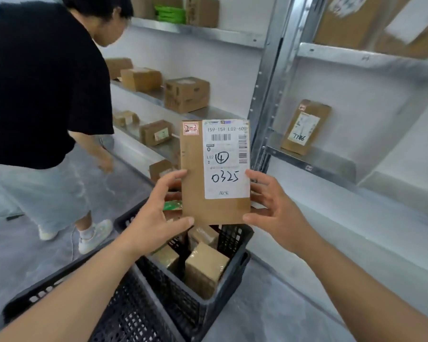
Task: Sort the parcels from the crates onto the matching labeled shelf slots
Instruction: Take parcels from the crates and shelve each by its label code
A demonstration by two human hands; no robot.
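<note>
Here, metal shelves (pixel 331 156) carry scattered boxes, and a black crate (pixel 208 287) of parcels sits on the floor below. Above the crate, a flat parcel (pixel 195 198) marked 0325 stands upright, its side edges gripped by the left hand (pixel 156 213) and right hand (pixel 274 208).

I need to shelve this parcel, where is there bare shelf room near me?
The right shelf is bare either side of the 7786 parcel. The left shelves carry boxes with narrower gaps. The crate below the held parcel is crowded.
</note>
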